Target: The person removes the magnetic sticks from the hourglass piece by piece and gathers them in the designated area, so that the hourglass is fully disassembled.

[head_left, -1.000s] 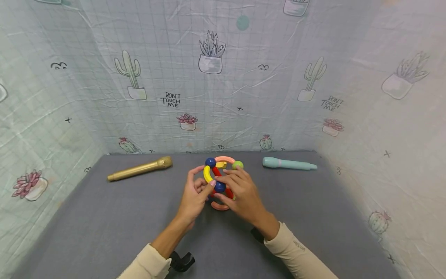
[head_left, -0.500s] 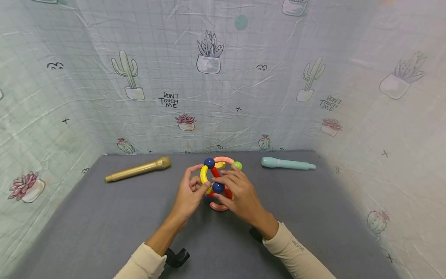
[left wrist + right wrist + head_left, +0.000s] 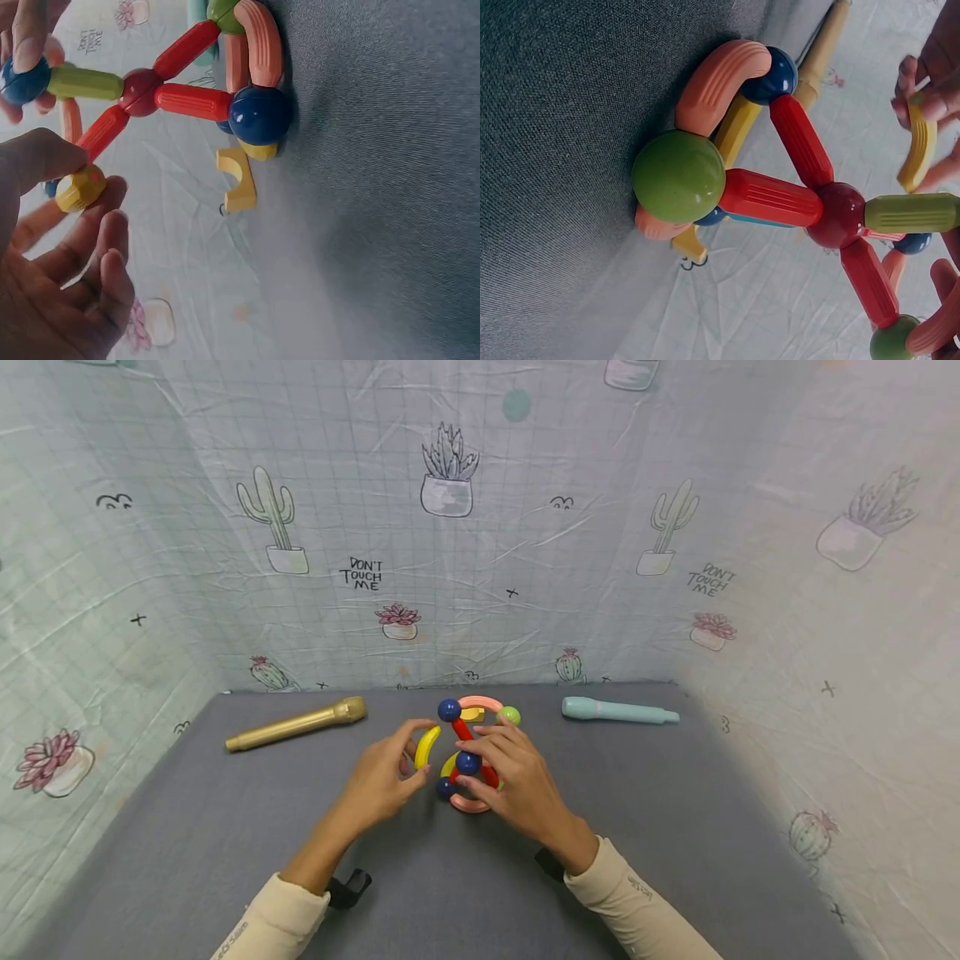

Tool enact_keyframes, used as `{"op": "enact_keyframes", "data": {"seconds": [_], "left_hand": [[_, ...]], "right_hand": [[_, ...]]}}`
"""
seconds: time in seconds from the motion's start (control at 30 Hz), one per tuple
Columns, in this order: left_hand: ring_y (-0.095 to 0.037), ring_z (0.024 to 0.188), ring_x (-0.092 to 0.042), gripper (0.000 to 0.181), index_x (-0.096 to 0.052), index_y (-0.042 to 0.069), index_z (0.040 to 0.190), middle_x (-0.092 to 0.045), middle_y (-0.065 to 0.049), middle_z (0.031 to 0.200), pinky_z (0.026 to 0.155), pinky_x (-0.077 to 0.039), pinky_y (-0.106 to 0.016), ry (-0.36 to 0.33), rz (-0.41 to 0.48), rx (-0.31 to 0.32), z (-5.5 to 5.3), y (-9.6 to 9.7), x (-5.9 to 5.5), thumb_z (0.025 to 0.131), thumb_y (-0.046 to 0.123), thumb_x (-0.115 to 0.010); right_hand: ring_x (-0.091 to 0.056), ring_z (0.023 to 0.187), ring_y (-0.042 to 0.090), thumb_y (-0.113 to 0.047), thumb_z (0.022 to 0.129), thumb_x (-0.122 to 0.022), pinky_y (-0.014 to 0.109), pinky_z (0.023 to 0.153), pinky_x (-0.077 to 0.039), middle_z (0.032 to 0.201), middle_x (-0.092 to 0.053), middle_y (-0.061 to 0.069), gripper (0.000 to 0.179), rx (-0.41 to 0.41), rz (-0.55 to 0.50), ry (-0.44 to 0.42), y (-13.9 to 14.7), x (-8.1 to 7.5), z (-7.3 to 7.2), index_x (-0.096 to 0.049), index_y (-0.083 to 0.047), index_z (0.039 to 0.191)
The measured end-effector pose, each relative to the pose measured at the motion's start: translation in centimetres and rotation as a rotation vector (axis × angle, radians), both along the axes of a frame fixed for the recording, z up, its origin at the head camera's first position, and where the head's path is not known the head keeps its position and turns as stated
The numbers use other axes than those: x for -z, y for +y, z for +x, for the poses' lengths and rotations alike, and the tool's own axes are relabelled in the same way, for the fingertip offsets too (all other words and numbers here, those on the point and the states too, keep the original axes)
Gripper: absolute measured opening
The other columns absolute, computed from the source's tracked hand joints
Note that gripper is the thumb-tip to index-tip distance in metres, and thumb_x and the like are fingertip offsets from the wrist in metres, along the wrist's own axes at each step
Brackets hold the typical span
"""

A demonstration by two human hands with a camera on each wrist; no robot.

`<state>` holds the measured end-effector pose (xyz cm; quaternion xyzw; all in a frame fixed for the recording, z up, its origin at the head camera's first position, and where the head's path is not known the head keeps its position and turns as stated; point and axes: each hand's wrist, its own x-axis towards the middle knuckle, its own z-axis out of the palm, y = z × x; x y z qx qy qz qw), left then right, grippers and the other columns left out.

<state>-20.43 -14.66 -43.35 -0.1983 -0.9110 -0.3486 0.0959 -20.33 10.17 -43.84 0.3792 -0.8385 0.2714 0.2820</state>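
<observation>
L hand [image 3: 378,777]: grip pinching a yellow curved rod [image 3: 427,747] btwn thumb + fingers, clear of the ball-and-rod build [image 3: 836,215], gap showing. R hand [image 3: 517,781]: grip closed on the top blue ball [image 3: 468,763], thumb one side, fingers the other. We read that as steadying: ball tops a lime rod [image 3: 907,214], prob tips easily. Build stands mid-desk [image 3: 225,843], nearer the far edge, on balls + coral curved rods [image 3: 259,45]; we figure the ring shape widens the footing. Yellow arch block [image 3: 244,193] sits behind it, twd far edge. Gold mic-shaped stick [image 3: 296,725] nr far L corner, teal mic-shaped stick [image 3: 618,711] nr far R; prob parked there to give us elbow room.
</observation>
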Motion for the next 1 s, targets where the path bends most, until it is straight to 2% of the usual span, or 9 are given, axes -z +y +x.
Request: {"op": "enact_keyframes", "data": {"seconds": [0.13, 0.23, 0.37, 0.67, 0.73, 1.0], "left_hand": [[-0.012, 0.072, -0.061, 0.064, -0.052, 0.022, 0.151, -0.067, 0.001, 0.094, 0.066, -0.051, -0.027, -0.114, 0.074, 0.021, 0.6, -1.8, 0.6, 0.095, 0.015, -0.081], [-0.011, 0.071, -0.061, 0.063, -0.052, 0.022, 0.151, -0.066, 0.000, 0.092, 0.065, -0.051, -0.027, -0.176, 0.119, 0.006, 1.4, -3.8, 1.3, 0.096, 0.014, -0.081], [-0.009, 0.073, -0.059, 0.061, -0.053, 0.018, 0.150, -0.068, 0.001, 0.089, 0.065, -0.048, -0.026, -0.202, 0.141, -0.033, 2.8, -7.2, 2.0, 0.096, 0.011, -0.080], [-0.009, 0.072, -0.059, 0.060, -0.050, 0.011, 0.151, -0.071, -0.003, 0.087, 0.063, -0.046, -0.025, -0.288, 0.179, -0.137, 6.6, -15.1, 2.6, 0.098, 0.016, -0.078], [-0.009, 0.069, -0.057, 0.060, -0.048, 0.009, 0.151, -0.070, -0.004, 0.085, 0.061, -0.044, -0.026, -0.301, 0.192, -0.140, 7.4, -16.5, 2.9, 0.098, 0.014, -0.077], [-0.004, 0.063, -0.054, 0.055, -0.047, 0.001, 0.146, -0.063, 0.004, 0.079, 0.055, -0.041, -0.028, -0.386, 0.191, -0.126, 9.8, -21.0, 4.5, 0.099, 0.008, -0.075]], "right_hand": [[-0.063, 0.134, 0.023, -0.026, 0.083, -0.093, 0.054, 0.125, -0.038, 0.126, -0.076, 0.002, 0.050, -0.001, 0.004, -0.001, -0.1, -0.1, 0.0, -0.075, -0.011, 0.127], [-0.063, 0.134, 0.023, -0.027, 0.083, -0.093, 0.053, 0.125, -0.038, 0.126, -0.076, 0.001, 0.051, -0.003, 0.004, 0.002, 0.0, -0.1, 0.0, -0.074, -0.012, 0.128], [-0.063, 0.134, 0.022, -0.026, 0.080, -0.096, 0.051, 0.125, -0.038, 0.125, -0.076, 0.000, 0.054, -0.003, -0.004, 0.014, 0.1, -0.2, -0.1, -0.074, -0.014, 0.128], [-0.065, 0.131, 0.026, -0.025, 0.077, -0.097, 0.055, 0.125, -0.037, 0.122, -0.077, 0.003, 0.055, -0.004, -0.050, 0.031, 1.4, -0.8, 0.3, -0.075, -0.010, 0.125], [-0.065, 0.130, 0.026, -0.024, 0.077, -0.097, 0.056, 0.125, -0.037, 0.121, -0.077, 0.003, 0.055, -0.009, -0.059, 0.035, 1.6, -0.8, 0.2, -0.075, -0.009, 0.124], [-0.064, 0.130, 0.028, -0.023, 0.076, -0.098, 0.056, 0.125, -0.036, 0.121, -0.077, 0.003, 0.054, -0.021, -0.058, 0.045, 2.1, -0.8, 0.2, -0.074, -0.011, 0.124]]}}
